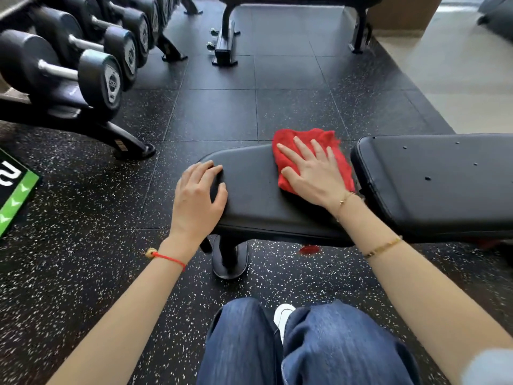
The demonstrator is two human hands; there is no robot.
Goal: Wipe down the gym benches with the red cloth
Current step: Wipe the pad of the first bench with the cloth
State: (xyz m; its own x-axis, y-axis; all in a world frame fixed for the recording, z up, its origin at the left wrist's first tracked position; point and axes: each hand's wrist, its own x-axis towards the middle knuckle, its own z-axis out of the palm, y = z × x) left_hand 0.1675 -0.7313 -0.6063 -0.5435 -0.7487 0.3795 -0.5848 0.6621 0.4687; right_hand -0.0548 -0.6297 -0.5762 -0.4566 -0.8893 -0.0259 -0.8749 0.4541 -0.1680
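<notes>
On a speckled black rubber gym floor, seen from a head-worn camera looking down, a black padded bench seat stands in front of a person in blue jeans. The right hand lies flat, fingers straight and slightly spread, pressing the red cloth onto the far right part of the seat, next to the gap before the longer back pad. The right arm reaches forward and inward, with thin gold bracelets at the wrist and forearm. The left hand rests on the seat's rounded left end, fingers loosely bent over the edge, holding nothing; a red string bracelet circles its wrist. A rack of dumbbells sits at upper left.
</notes>
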